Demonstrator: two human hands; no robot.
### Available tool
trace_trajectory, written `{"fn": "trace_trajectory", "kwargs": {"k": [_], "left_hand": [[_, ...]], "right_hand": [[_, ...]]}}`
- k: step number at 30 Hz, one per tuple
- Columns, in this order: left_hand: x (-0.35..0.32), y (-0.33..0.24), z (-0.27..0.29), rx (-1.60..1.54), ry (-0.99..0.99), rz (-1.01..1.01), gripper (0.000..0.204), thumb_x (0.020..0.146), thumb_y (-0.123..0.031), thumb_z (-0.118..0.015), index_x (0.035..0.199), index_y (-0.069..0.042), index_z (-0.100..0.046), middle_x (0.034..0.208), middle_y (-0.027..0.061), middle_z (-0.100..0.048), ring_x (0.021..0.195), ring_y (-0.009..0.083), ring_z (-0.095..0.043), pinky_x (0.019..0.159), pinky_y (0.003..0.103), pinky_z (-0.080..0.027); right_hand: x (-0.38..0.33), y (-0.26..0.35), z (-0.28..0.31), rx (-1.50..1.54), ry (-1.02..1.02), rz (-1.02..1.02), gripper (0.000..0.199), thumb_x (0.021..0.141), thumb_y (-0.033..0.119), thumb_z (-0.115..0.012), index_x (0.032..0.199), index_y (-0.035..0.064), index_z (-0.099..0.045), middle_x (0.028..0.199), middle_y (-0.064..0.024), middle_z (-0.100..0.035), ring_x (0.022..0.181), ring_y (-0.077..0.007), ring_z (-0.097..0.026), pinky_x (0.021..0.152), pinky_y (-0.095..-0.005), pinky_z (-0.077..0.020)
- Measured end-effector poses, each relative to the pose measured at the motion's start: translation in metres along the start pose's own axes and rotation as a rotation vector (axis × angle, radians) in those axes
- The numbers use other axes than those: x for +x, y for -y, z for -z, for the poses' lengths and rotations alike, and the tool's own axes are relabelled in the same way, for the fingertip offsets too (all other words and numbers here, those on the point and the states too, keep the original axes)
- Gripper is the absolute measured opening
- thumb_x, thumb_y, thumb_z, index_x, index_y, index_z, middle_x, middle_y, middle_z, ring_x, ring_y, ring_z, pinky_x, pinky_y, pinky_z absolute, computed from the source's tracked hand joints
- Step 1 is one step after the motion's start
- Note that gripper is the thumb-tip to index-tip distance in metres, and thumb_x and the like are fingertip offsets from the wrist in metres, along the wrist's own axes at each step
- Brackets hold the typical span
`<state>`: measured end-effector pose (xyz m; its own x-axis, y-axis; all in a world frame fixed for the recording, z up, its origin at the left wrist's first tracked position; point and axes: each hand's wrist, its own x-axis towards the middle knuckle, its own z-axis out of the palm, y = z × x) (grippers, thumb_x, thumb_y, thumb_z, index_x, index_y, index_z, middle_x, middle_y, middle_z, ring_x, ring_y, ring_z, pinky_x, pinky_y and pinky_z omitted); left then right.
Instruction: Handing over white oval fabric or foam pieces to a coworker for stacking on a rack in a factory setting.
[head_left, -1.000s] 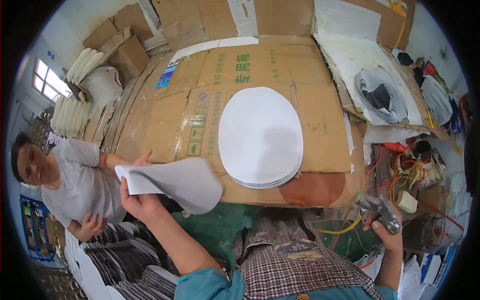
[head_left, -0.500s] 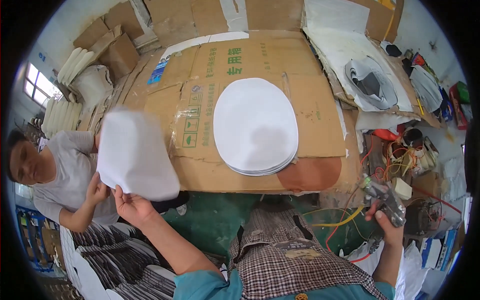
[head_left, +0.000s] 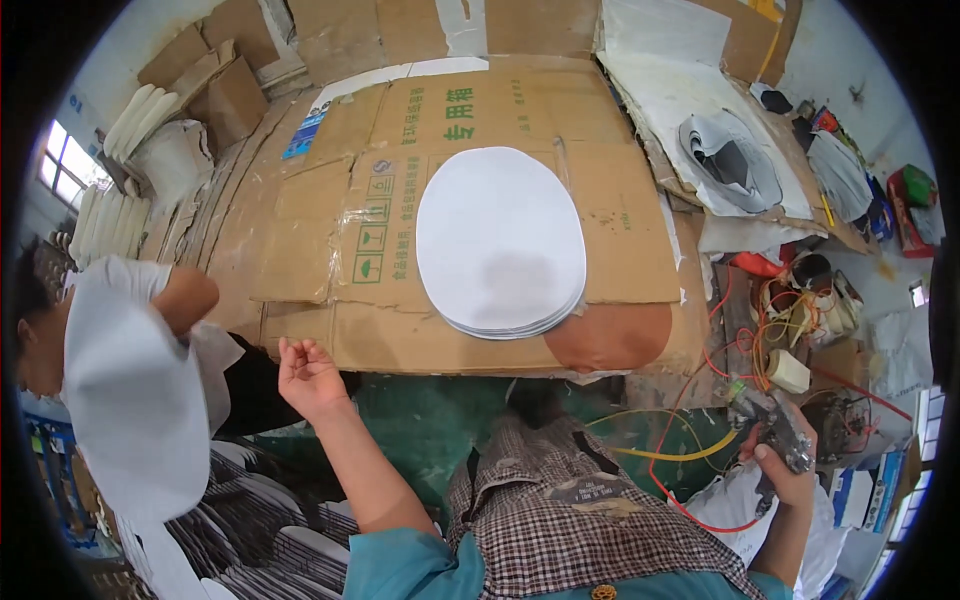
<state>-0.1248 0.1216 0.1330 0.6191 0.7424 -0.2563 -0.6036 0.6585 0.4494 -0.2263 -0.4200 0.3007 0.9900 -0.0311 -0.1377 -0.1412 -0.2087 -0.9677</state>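
Note:
My left hand [head_left: 311, 378] is raised at the near left edge of the table, empty, its fingers loosely bent and apart. My right hand [head_left: 787, 468] is wrapped round a grimy spray gun [head_left: 772, 418] with a greenish end, off the table's near right corner. On the cardboard-covered table, a stack of white oval sheets [head_left: 500, 240] lies in front of me, its layered edge showing on the near side. At the far left of the view a co-worker holds a large white rounded sheet [head_left: 135, 400]; that person's hands are mostly hidden.
A reddish-brown patch [head_left: 612, 338] marks the table's near right corner. Red and yellow hoses [head_left: 690, 447] hang near the spray gun. Behind the co-worker's sheet, dark-and-white layered pieces [head_left: 255, 530] are piled low. A grey-white rolled piece [head_left: 730, 165] rests on the right-hand side table.
My left hand has let go of the white sheet and moved slightly right. The co-worker has turned and carried the sheet left and down. My right hand still grips the spray gun.

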Motion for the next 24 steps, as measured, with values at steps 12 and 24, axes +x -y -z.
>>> {"fn": "trace_trajectory", "kwargs": {"k": [12, 24], "left_hand": [[-0.013, 0.115, 0.035, 0.399, -0.041, 0.181, 0.038, 0.08, -0.004, -0.055, 0.117, -0.004, -0.044, 0.076, 0.006, -0.057, 0.063, 0.0154, -0.056, 0.055, 0.026, -0.048], [0.007, 0.215, 0.066, 1.682, 0.217, -0.006, 0.037, 0.076, -0.006, -0.06, 0.113, -0.009, -0.058, 0.074, 0.0033, -0.058, 0.065, 0.0159, -0.054, 0.062, 0.03, -0.046]], "right_hand": [[0.032, -0.006, -0.017, 0.1, 0.248, 0.028, 0.058, 0.071, 0.011, -0.071, 0.121, -0.0053, -0.046, 0.084, -0.0128, -0.06, 0.071, -0.0174, -0.061, 0.064, -0.0301, -0.0511], [0.029, -0.016, 0.024, 0.042, 0.066, 0.033, 0.058, 0.076, 0.02, -0.068, 0.124, -0.0028, -0.044, 0.087, -0.0141, -0.06, 0.071, -0.0179, -0.06, 0.071, -0.0325, -0.0535]]}}
